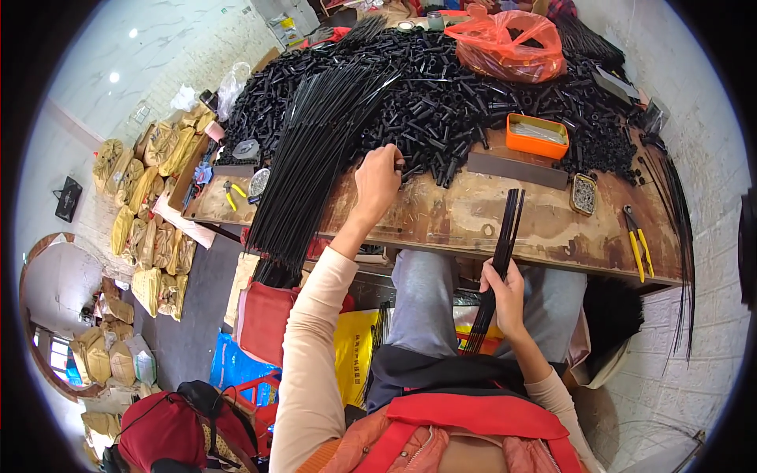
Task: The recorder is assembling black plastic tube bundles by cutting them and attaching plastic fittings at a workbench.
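Cluttered wooden workbench (473,217), pale tiled floor (150,55)

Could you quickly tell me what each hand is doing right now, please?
Left hand: closed on a small black tube at the edge of the tube pile.
Right hand: closed around a bundle of thin black rods.

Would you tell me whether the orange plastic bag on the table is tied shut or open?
Shut: the orange plastic bag is knotted at its top and bulges full.
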`<move>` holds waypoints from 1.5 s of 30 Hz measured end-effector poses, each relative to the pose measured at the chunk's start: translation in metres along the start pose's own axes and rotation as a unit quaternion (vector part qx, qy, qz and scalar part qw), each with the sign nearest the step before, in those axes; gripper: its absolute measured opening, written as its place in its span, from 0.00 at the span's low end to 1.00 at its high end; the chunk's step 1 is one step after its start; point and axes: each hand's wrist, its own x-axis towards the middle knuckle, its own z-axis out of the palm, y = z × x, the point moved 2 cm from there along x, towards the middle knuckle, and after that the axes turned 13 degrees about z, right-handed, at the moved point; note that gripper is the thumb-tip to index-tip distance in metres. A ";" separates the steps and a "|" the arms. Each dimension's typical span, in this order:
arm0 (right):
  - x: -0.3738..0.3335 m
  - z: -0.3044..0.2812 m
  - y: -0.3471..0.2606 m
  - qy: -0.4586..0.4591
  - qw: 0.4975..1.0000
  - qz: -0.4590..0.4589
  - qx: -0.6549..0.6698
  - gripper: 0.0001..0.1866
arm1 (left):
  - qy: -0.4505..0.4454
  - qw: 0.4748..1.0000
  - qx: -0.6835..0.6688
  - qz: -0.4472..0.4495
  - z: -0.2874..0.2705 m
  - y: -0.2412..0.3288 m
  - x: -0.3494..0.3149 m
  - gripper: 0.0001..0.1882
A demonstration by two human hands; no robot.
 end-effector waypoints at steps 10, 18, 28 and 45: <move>0.002 0.003 0.000 -0.020 1.000 0.006 -0.011 0.05 | -0.059 0.994 0.085 0.028 0.020 0.006 -0.015 0.06; 0.001 0.001 0.002 0.004 1.000 -0.012 -0.007 0.06 | -0.191 0.785 -0.526 -0.266 -0.067 0.051 -0.104 0.14; -0.007 0.015 0.004 -0.020 0.999 -0.025 -0.016 0.06 | 0.157 0.279 -0.544 -0.776 0.062 -0.004 -0.410 0.07; -0.010 0.014 0.006 -0.010 0.999 -0.024 -0.018 0.05 | 0.007 0.958 -0.263 -0.116 -0.021 0.032 -0.090 0.12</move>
